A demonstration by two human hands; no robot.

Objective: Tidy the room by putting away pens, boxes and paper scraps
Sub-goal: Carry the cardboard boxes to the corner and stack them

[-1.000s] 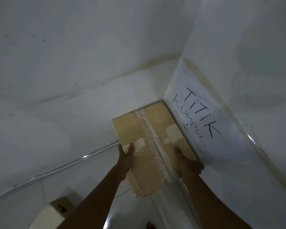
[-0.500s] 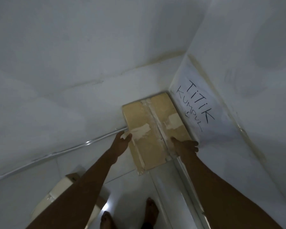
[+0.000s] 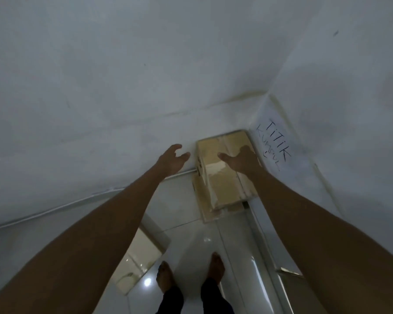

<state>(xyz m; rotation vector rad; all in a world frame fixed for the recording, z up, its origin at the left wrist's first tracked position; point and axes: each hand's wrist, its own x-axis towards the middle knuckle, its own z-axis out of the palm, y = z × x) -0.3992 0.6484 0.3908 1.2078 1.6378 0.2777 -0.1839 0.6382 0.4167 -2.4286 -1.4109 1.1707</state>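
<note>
Two plain white walls (image 3: 100, 75) meet in a far corner and fill most of the view. Below them lies a glossy white tiled floor (image 3: 191, 241) with a bright reflection of a light near the feet. Two bare forearms reach from the near edge towards the corner.

A pale beige rectangular box (image 3: 141, 252) stands on the floor at the near left, partly behind the left forearm. The brown cardboard box with a taped centre seam (image 3: 225, 177) sits in the far corner, pushed against both walls. A further cardboard edge shows under its near end; I cannot tell whether that is a separate box.

On the right wall just beside the box is a white sheet with black handwriting reading "TiTiK KUMPUL" (image 3: 273, 143).

The left hand (image 3: 171, 160) hangs just left of the box, apart from it, its fingers loosely spread and holding nothing. The right hand (image 3: 241, 160) is above the top of the box, its fingers relaxed and grasping nothing; whether it touches the cardboard cannot be told.

Two bare feet (image 3: 165, 277) stand on the tiles below dark trouser legs. A thin white conduit (image 3: 55, 208) runs along the foot of the left wall.
</note>
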